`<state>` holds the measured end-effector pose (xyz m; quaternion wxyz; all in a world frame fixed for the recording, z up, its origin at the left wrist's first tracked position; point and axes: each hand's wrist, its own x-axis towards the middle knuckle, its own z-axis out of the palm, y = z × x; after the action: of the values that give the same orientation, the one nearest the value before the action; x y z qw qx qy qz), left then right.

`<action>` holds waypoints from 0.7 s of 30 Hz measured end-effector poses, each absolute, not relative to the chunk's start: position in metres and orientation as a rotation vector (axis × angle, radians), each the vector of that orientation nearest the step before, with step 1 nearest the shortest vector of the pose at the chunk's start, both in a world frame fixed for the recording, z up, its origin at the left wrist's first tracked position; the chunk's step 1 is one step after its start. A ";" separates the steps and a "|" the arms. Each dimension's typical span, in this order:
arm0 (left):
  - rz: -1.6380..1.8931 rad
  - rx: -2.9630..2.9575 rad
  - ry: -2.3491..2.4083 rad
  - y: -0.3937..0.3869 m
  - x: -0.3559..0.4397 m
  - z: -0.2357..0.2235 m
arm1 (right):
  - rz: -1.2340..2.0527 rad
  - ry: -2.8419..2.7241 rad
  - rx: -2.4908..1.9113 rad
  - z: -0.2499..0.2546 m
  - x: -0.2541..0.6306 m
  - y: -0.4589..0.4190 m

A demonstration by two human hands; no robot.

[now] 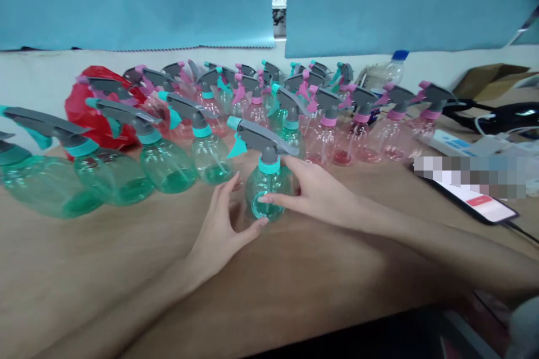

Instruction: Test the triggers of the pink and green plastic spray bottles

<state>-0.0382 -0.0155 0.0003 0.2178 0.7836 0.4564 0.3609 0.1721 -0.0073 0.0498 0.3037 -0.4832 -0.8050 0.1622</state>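
A clear green spray bottle (274, 182) with a grey and turquoise trigger head stands upright on the wooden table in front of me. My right hand (322, 190) grips its body from the right, thumb across the front and the other fingers partly hidden behind. To its left is my left hand (223, 221), curved with thumb and fingers wide apart. The left thumb tip is at the bottle's lower front; I cannot tell if it touches. Green spray bottles (168, 165) line up on the left, and pink spray bottles (343, 137) stand behind to the right.
More spray bottles fill the back rows, beside a red plastic bag (101, 129). At right lie a phone (484, 199) with a cable, a white box (450, 143) and black straps. A blue-capped bottle (393, 70) stands near the wall. The table (328, 275) ends at the front.
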 end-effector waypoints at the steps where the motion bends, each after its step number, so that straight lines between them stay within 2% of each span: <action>1: 0.970 2.169 1.224 -0.016 -0.030 0.000 | 0.442 -2.143 -1.276 0.051 0.178 -0.011; 10: 0.896 2.143 0.995 -0.013 0.040 -0.005 | 0.436 -2.243 -1.229 0.066 0.243 -0.025; 18: 0.821 2.267 0.894 0.000 0.081 -0.005 | 0.891 -1.956 -0.889 0.058 0.275 -0.005; 21: 0.839 2.333 0.852 0.005 0.089 -0.008 | 0.826 -1.901 -0.865 0.056 0.273 0.003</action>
<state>0.0889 0.0049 -0.0080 0.2570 0.8601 0.3139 0.3094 0.2731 0.0032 0.0560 0.4330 -0.3471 -0.7630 0.3315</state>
